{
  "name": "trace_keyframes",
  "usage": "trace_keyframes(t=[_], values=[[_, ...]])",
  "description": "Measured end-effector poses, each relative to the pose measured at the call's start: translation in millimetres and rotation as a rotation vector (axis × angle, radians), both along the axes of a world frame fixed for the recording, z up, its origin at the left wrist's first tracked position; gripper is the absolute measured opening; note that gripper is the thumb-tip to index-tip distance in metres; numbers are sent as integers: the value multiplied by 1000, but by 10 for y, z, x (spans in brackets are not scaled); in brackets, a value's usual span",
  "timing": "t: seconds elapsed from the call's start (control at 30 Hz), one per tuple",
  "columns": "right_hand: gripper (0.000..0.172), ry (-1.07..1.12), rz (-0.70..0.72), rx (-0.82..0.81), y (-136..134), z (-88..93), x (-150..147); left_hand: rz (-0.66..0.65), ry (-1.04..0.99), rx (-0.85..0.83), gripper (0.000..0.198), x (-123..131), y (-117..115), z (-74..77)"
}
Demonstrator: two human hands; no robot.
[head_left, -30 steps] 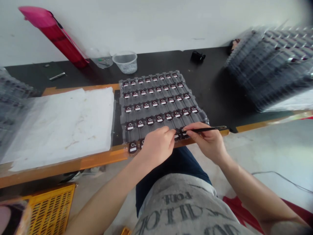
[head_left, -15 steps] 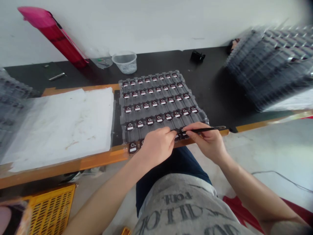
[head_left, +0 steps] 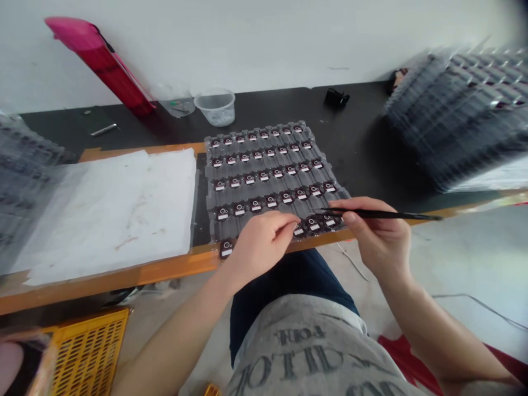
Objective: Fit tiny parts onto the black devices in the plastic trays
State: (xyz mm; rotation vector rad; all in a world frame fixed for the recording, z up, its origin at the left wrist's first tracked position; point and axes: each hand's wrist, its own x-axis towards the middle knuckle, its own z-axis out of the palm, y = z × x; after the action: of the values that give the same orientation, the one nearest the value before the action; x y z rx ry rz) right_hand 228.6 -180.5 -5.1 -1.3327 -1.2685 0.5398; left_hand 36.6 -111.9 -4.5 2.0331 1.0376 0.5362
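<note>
Already, dark components (head_left: 256, 205) fill the visible pockets of the grey plastic tray (head_left: 209, 165), the left hand (head_left: 262, 247) curled at its near edge, grip unclear, the right hand (head_left: 377, 236) pinching a thin black tool (head_left: 396, 215).

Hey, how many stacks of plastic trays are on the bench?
2. One stack of clear trays sits at the right end of the dark bench top, blurred; a second stack sits at the far left, cut off by the picture's edge, so part may be hidden.

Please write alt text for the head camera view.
A person's right hand holds a thin black tool at the front row of small dark components in a grey plastic tray; the left hand lies over the tray's near edge.
</note>
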Motion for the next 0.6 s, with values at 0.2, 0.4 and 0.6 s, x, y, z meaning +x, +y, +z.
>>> trace_keyframes(t=[0.2,0.4,0.6], values=[[14,32,101,198,65,-7,-156,109,-629,-839,45,-42,64,65],[23,-45,282,186,148,2,-279,146,-722,-864,52,-42,39,16],[27,-84,351,175,200,-13,-320,122,-707,-807,54,-59,26,-26]])
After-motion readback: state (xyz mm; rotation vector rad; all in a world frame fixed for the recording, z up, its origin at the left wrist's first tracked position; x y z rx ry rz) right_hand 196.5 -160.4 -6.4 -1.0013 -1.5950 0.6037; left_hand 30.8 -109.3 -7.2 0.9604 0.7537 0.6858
